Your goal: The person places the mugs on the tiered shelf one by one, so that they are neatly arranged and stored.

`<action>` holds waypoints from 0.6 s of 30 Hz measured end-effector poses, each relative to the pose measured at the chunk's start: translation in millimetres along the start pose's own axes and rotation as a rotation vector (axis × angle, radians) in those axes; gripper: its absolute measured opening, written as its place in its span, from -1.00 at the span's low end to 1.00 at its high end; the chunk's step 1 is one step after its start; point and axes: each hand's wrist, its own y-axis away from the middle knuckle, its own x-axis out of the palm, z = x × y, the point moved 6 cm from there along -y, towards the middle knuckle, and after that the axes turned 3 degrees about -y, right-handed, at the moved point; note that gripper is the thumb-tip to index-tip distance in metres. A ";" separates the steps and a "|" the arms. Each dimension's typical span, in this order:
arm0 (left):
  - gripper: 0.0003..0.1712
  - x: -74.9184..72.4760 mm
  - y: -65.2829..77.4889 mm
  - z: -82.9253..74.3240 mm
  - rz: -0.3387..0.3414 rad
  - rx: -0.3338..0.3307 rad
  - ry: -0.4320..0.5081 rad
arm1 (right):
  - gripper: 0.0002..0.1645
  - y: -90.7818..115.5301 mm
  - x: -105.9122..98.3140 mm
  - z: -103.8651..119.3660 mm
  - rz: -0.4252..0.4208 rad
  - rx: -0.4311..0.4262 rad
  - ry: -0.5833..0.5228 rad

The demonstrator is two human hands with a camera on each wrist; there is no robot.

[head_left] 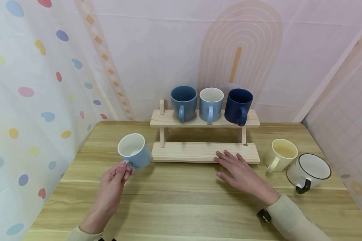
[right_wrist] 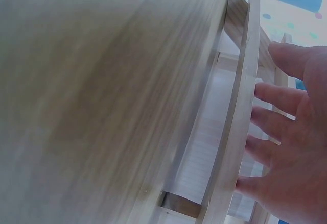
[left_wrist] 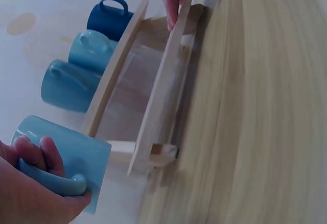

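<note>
A light blue mug (head_left: 138, 155) with a white inside is held by its handle in my left hand (head_left: 113, 180), left of the wooden two-tier rack (head_left: 184, 152). The left wrist view shows fingers (left_wrist: 51, 155) curled through the handle of that mug (left_wrist: 76, 147), which is tilted. My right hand (head_left: 238, 172) lies with spread, fairly straight fingers at the front edge of the rack's lower shelf, toward its right end. In the right wrist view the fingertips (right_wrist: 245, 183) meet the shelf's edge (right_wrist: 232, 132).
On the upper shelf stand a teal-blue mug (head_left: 184, 100), a light blue mug (head_left: 211, 105) and a navy mug (head_left: 239, 105). Right of the rack sit a cream mug (head_left: 279, 157) and a white mug with a black rim (head_left: 309, 172). A patterned curtain (head_left: 157, 50) hangs behind the wooden table (head_left: 181, 207).
</note>
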 end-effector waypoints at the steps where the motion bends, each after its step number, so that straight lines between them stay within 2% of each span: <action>1: -0.61 2.7 -0.3 -0.9 0.000 0.002 0.002 | -0.37 0.0 0.0 0.0 0.000 -0.001 0.000; 9: -0.60 24.1 -3.5 -6.9 0.048 0.026 -0.031 | -0.38 -0.7 -0.3 -0.6 -0.011 -0.014 0.003; 18: -0.60 46.9 -9.3 -5.2 0.055 0.001 -0.055 | -0.38 -1.1 0.7 -1.8 -0.014 -0.018 -0.001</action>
